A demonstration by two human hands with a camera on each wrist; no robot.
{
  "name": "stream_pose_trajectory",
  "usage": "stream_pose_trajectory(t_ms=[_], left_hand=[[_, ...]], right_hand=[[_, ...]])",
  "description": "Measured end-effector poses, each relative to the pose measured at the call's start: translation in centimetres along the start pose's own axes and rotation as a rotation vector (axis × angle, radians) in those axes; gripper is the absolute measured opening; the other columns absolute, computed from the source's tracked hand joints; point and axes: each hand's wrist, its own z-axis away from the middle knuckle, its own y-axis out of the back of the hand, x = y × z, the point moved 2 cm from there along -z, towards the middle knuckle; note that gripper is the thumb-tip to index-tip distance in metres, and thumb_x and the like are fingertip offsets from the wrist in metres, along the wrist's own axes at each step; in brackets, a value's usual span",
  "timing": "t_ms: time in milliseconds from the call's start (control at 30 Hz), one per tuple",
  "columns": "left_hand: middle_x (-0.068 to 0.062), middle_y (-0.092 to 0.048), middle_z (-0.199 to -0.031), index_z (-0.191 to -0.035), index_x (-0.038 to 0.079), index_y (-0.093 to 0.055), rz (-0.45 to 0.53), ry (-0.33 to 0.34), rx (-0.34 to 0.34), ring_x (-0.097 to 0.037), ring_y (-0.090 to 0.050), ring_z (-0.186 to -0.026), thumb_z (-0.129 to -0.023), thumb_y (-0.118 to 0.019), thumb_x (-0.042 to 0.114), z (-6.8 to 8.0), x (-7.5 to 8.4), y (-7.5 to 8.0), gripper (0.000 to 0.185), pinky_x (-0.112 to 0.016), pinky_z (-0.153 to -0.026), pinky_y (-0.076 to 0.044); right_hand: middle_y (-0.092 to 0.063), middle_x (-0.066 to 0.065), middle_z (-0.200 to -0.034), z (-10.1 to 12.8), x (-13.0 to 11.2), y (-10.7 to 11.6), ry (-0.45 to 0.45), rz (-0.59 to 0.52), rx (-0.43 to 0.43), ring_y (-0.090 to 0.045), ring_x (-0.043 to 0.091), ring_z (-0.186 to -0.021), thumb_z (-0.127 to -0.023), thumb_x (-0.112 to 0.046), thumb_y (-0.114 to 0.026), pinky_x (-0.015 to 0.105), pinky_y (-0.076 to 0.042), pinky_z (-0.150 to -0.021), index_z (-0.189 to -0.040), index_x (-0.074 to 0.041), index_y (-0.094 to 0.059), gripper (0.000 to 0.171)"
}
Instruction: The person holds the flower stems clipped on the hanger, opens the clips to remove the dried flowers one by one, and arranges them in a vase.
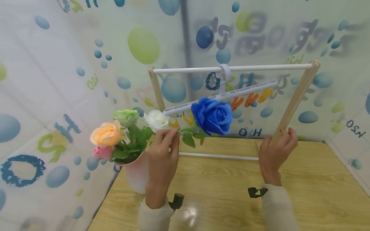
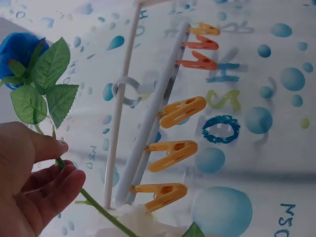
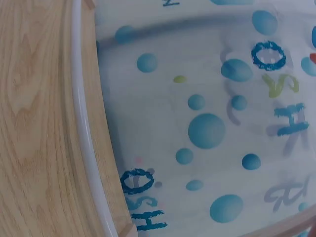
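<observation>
My left hand [image 1: 162,150] is closest to me, and its thumb and fingers pinch the green stem of the blue rose [image 1: 212,116]. The flower sits up at about one o'clock from that hand, right in front of the white clip hanger [image 1: 222,94]. My right hand [image 1: 276,150] is over at three o'clock, with its fingers wrapped around the bottom of the wooden rack [image 1: 297,96], so the rack stays put. At nine o'clock from my left hand is the pink vase [image 1: 136,175], with a peach, a pink, a green and a white rose in it. I think the good way to do this bit is to hold the stem low, lift it slowly toward one yellow clip [image 2: 175,152], and keep the rack steady, because the hanger tips easily. The yellow clips hang at my end of the hanger, and the orange clips [image 1: 244,101] are at the far end. Farthest away, at twelve o'clock, is the bubbly curtain [image 1: 86,48]. It has blue and green letters on it, and I can read "OSH" in many spots. The big grey writing at the top is too blurry to read.
</observation>
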Motion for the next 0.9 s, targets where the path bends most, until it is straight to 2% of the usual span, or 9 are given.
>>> stream_pose_trajectory(t_ms=[167, 300, 467, 567, 900], left_hand=[[-0.017, -0.064, -0.091, -0.106, -0.002, -0.073, 0.015, -0.002, 0.136, -0.021, -0.061, -0.066, -0.090, -0.068, -0.001, -0.5, -0.5, 1.2, 0.017, -0.028, -0.057, -0.050], [-0.019, -0.063, -0.087, -0.097, -0.005, -0.072, 0.006, 0.018, 0.250, -0.023, -0.060, -0.067, -0.087, -0.069, -0.006, -0.6, -1.1, 1.9, 0.010, -0.021, -0.061, -0.048], [-0.018, -0.065, -0.085, -0.096, -0.003, -0.074, -0.007, 0.054, 0.370, -0.025, -0.059, -0.066, -0.088, -0.068, -0.005, -0.8, -1.4, 2.9, 0.010, -0.012, -0.067, -0.045], [-0.017, -0.065, -0.084, -0.097, -0.003, -0.075, -0.003, 0.071, 0.391, -0.026, -0.058, -0.067, -0.089, -0.068, -0.004, -0.9, -1.8, 3.2, 0.011, -0.010, -0.069, -0.045], [-0.019, -0.063, -0.083, -0.091, -0.005, -0.071, -0.009, 0.114, 0.385, -0.025, -0.060, -0.070, -0.090, -0.067, -0.003, -0.6, -3.7, 3.4, 0.005, -0.004, -0.070, -0.044]], right_hand=[[-0.044, 0.020, -0.141, -1.0, 1.3, 0.3, -0.122, 0.019, -0.022, -0.042, 0.034, -0.129, -0.094, -0.013, -0.059, 0.054, -0.041, -0.102, -0.129, 0.003, -0.050, 0.039], [-0.048, 0.025, -0.133, -1.8, 1.9, 0.3, -0.148, 0.020, -0.072, -0.048, 0.037, -0.121, -0.095, -0.018, -0.059, 0.055, -0.042, -0.094, -0.133, 0.004, -0.046, 0.045], [-0.053, 0.027, -0.124, -2.1, 2.3, 0.1, -0.172, 0.017, -0.131, -0.056, 0.039, -0.113, -0.095, -0.019, -0.059, 0.056, -0.043, -0.084, -0.132, 0.004, -0.047, 0.045], [-0.054, 0.026, -0.123, -2.2, 2.4, 0.0, -0.181, 0.018, -0.147, -0.057, 0.040, -0.111, -0.095, -0.018, -0.059, 0.056, -0.044, -0.084, -0.131, 0.004, -0.049, 0.043], [-0.057, 0.029, -0.116, -2.1, 2.6, -0.4, -0.179, 0.023, -0.176, -0.058, 0.043, -0.101, -0.095, -0.017, -0.059, 0.057, -0.044, -0.079, -0.127, 0.005, -0.052, 0.039]])
